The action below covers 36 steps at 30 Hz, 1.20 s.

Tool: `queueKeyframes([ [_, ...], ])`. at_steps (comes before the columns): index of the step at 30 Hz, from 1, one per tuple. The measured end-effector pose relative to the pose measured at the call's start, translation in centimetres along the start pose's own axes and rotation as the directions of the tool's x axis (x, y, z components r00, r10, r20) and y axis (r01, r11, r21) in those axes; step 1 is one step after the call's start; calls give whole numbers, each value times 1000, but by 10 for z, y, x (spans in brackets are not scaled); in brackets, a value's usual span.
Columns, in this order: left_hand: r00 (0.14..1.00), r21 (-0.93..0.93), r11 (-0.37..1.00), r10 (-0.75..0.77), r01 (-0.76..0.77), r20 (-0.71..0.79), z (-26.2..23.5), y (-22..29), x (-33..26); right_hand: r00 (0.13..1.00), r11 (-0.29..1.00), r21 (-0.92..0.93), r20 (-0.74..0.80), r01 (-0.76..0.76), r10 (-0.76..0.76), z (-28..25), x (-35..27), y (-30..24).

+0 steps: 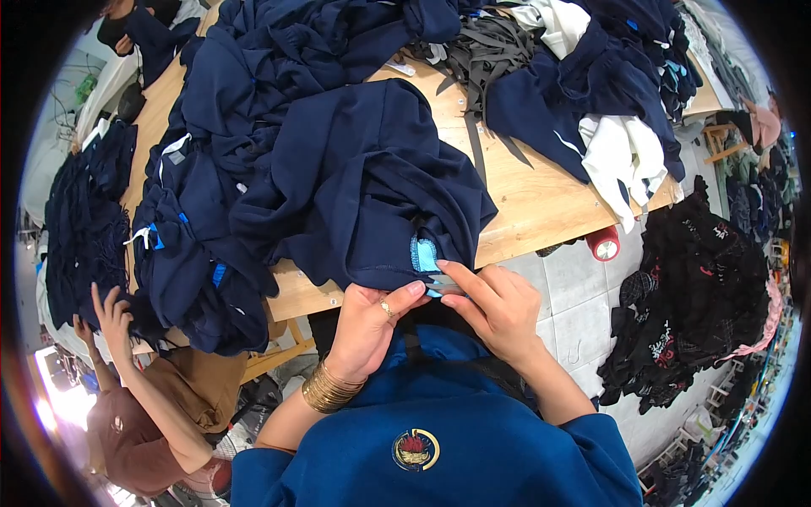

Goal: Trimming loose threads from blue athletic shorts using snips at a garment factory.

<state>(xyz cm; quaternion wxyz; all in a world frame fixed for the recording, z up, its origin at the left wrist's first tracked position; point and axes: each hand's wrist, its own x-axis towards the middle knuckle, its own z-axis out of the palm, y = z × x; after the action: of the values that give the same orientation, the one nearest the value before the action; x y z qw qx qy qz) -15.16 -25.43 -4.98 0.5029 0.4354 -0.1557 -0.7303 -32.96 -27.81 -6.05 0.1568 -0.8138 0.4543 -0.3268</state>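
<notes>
A navy garment (372, 194) lies bunched over the table's near edge, with a light blue patch (425, 255) stitched at its lower hem. My left hand (372, 325), wearing a ring and several gold bangles, is closed on the hem just left of the patch. Close beside it, my right hand (500, 308) is closed around small thread snips (443, 285), whose grey metal blades point left at the hem. The right index fingertip touches the fabric by the patch. A bit of light blue shows under the blades; the rest of the tool is hidden in the fingers.
More navy garments (253, 68) are heaped across the wooden table (528, 207). Dark grey strips (483, 59) and white cloth (621, 156) lie at the back right. Black garments (684, 304) are piled on the right. A co-worker in brown (139, 431) reaches in at the left.
</notes>
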Motion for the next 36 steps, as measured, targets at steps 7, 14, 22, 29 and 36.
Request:
queueKeyframes([
  [7,1000,14,1000,11,-11,1,3,1,-1,999,999,-26,-43,24,-25,4,-2,3],
  [14,1000,114,993,3,0,-30,-11,-3,1,997,992,100,14,-72,71,-1,-1,7],
  [22,951,946,218,-144,-239,273,-27,50,10,922,924,209,-155,-319,354,14,13,81],
  [29,673,857,-499,591,-130,445,-66,47,125,928,942,7,177,-335,329,74,48,71],
  [36,969,554,795,197,-247,149,-53,96,57,625,127,872,230,-472,746,-17,64,73],
])
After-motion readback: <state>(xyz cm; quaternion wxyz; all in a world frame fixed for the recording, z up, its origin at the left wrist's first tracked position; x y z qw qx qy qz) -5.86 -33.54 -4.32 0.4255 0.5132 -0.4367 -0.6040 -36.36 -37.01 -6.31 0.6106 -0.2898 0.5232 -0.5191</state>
